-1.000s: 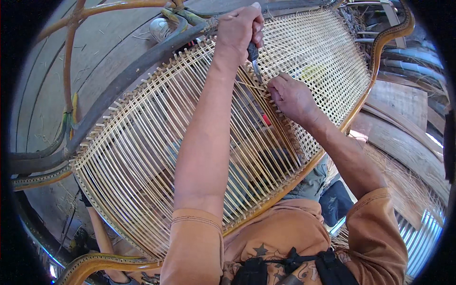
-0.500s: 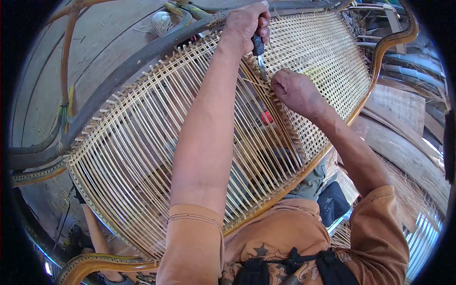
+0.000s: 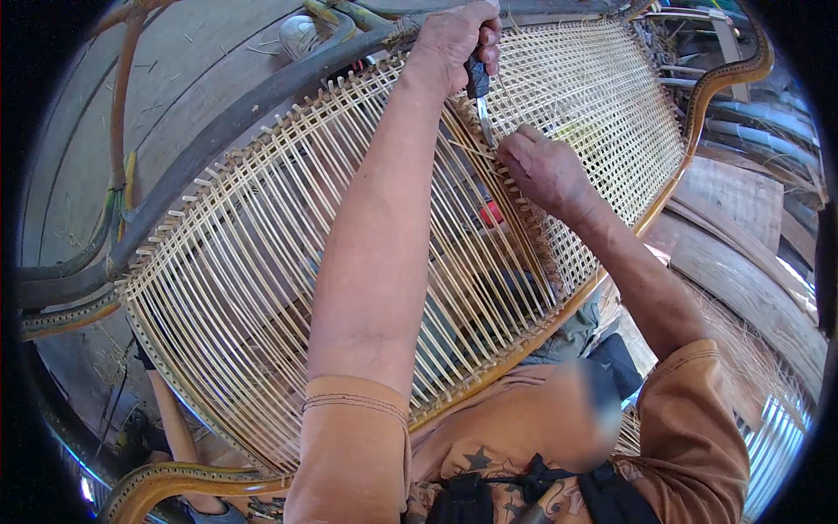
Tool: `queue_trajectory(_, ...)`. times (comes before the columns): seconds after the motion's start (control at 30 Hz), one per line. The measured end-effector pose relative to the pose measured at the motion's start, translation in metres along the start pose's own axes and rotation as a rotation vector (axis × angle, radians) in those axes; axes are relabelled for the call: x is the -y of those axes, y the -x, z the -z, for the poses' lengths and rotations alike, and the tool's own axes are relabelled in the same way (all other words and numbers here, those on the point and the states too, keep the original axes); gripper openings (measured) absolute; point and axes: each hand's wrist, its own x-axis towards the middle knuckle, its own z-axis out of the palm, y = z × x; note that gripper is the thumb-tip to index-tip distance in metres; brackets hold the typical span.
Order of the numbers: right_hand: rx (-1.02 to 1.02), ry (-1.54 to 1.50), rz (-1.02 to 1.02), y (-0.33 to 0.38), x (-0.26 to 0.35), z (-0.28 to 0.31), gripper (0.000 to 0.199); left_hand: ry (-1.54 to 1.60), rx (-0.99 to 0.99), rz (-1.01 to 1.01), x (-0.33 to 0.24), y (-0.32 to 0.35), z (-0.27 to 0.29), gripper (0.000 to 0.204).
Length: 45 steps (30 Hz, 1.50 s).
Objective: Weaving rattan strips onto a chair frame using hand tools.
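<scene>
A long curved rattan frame carries a panel of pale cane strands. On the left are parallel cane strands; on the right lies a tight cane mesh. At the top, my left hand is wrapped round a tool with a black handle and a pointed metal blade. The blade's tip points down at the mesh's left edge, close to my right hand. That hand is closed at this edge, its fingertips curled under, so what they pinch is hidden.
A thick dark pole runs along the panel's far side. Short peg ends stick out along that rim. Wooden planks and strips lie at the right. A person's arm shows at the lower left. A pale shoe is beyond the pole.
Very little differs. The tool and both hands keep almost the same place, with the blade's tip slightly lower toward my right hand. The whole view has shifted a little.
</scene>
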Motion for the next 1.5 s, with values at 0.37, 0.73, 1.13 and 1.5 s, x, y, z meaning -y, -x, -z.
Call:
queue_trajectory(0.37,0.068,0.078,0.0,-0.003,0.0,-0.002,0.011,0.009,0.055,-0.015,-0.004,0.006,0.001,0.028)
queue_trajectory(0.73,0.018,0.048,-0.056,-0.002,0.007,-0.001,0.009,0.014,-0.009,-0.182,-0.014,0.027,-0.005,0.029)
queue_trajectory(1.13,-0.221,-0.218,0.0,0.009,0.004,-0.003,0.014,-0.002,-0.033,-0.346,-0.028,0.065,-0.01,0.029)
queue_trajectory(1.5,-0.146,-0.335,-0.04,0.001,-0.006,-0.001,0.01,-0.327,-0.208,-0.53,-0.024,0.088,-0.035,0.026)
